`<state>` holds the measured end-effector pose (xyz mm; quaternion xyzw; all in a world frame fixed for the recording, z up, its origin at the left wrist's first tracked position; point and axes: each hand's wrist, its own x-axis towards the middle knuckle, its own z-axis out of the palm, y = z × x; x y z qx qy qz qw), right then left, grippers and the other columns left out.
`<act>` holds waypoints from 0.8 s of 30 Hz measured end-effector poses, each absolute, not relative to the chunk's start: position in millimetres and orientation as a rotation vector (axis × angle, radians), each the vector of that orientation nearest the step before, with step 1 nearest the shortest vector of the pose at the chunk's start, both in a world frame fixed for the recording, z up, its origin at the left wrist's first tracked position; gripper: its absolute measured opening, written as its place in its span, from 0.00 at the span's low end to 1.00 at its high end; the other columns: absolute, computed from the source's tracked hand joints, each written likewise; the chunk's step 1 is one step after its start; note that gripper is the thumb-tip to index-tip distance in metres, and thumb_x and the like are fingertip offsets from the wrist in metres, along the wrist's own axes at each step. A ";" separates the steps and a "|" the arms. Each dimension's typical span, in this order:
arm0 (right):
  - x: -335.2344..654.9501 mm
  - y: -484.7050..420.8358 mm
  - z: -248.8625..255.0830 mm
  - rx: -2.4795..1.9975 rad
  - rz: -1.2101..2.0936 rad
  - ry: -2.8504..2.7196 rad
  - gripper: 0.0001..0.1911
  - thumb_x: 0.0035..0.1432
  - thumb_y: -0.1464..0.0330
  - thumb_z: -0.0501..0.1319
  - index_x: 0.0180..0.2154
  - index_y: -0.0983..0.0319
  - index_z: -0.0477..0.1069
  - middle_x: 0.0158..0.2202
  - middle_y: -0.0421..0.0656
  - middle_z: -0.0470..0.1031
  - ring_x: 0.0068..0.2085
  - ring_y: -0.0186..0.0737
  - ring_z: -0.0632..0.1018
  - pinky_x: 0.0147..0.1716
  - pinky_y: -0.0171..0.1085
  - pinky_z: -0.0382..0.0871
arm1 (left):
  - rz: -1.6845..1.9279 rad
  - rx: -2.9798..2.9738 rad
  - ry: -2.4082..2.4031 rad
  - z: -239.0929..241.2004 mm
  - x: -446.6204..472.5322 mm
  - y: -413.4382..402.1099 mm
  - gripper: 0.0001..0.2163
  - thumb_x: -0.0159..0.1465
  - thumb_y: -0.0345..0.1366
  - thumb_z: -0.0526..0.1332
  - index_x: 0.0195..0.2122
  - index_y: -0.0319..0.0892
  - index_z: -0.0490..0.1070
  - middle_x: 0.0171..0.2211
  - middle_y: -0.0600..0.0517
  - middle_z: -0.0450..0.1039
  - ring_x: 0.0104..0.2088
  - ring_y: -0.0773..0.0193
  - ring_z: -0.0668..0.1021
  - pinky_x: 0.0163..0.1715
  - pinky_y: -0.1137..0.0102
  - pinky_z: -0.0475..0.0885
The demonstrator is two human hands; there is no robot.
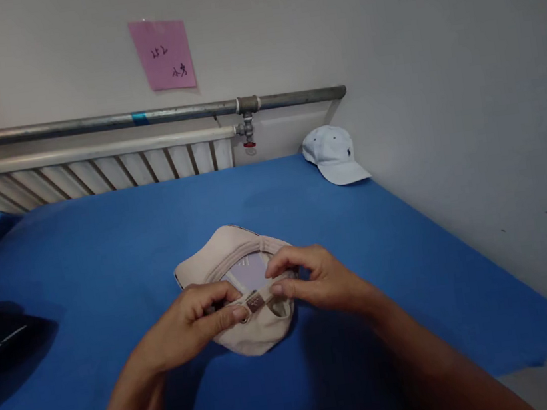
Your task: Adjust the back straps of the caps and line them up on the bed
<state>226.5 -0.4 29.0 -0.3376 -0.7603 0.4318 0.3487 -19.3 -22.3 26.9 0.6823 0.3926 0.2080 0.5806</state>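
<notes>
A beige baseball cap (253, 339) lies upside down on the blue table cover, its brim pointing away to the left and a pale lining showing inside. Across its back opening runs an adjuster strap with a metal buckle (254, 301). My left hand (200, 319) pinches the strap at the buckle's left end, thumb on the near side. From the right, my right hand (318, 276) grips the strap between thumb and forefinger, close to the buckle. The fingertips hide parts of the strap.
A white cap (333, 150) sits at the table's far right corner by the wall. A dark item with a white stripe (3, 335) lies at the left. Behind the blue-covered table (154, 214) are a radiator (112, 169), a metal pipe (92, 125) and a red-handled valve (249, 144).
</notes>
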 end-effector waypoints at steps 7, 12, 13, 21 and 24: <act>216.7 -0.9 24.8 -0.814 1.414 -1.730 0.04 0.49 0.74 0.64 0.29 0.62 0.70 0.25 0.35 0.71 0.27 0.29 0.71 0.29 0.30 0.65 | 0.459 1.566 0.812 29.8 -19.9 -22.8 0.14 0.63 0.44 0.60 0.28 0.39 0.67 0.22 0.58 0.58 0.23 0.72 0.59 0.21 0.75 0.54; 215.6 -5.8 30.6 -0.832 1.111 -1.907 0.03 0.49 0.75 0.64 0.28 0.63 0.72 0.26 0.36 0.70 0.29 0.30 0.69 0.31 0.31 0.64 | 0.418 1.648 0.828 31.0 -13.8 -22.2 0.11 0.63 0.43 0.61 0.38 0.40 0.73 0.30 0.54 0.68 0.30 0.68 0.67 0.28 0.74 0.62; 216.8 -5.6 30.8 -0.832 1.061 -1.930 0.03 0.50 0.74 0.65 0.28 0.63 0.72 0.26 0.36 0.70 0.29 0.30 0.69 0.31 0.31 0.63 | 0.414 1.665 0.828 31.5 -13.9 -21.9 0.10 0.63 0.42 0.61 0.38 0.40 0.73 0.30 0.53 0.68 0.29 0.68 0.67 0.28 0.74 0.62; 234.7 14.7 15.7 -0.823 1.000 -1.776 0.02 0.54 0.69 0.64 0.31 0.61 0.75 0.31 0.40 0.76 0.36 0.36 0.75 0.40 0.38 0.68 | 0.677 1.437 0.779 27.2 -45.8 -31.2 0.11 0.56 0.45 0.67 0.30 0.42 0.79 0.23 0.53 0.70 0.24 0.67 0.69 0.24 0.73 0.62; 236.0 23.1 4.2 -0.864 1.080 -1.666 0.12 0.54 0.74 0.58 0.39 0.59 0.76 0.40 0.42 0.79 0.44 0.39 0.77 0.49 0.42 0.68 | 0.906 1.272 0.780 17.9 -60.8 -38.3 0.13 0.50 0.49 0.68 0.24 0.45 0.76 0.20 0.53 0.70 0.21 0.66 0.68 0.21 0.70 0.62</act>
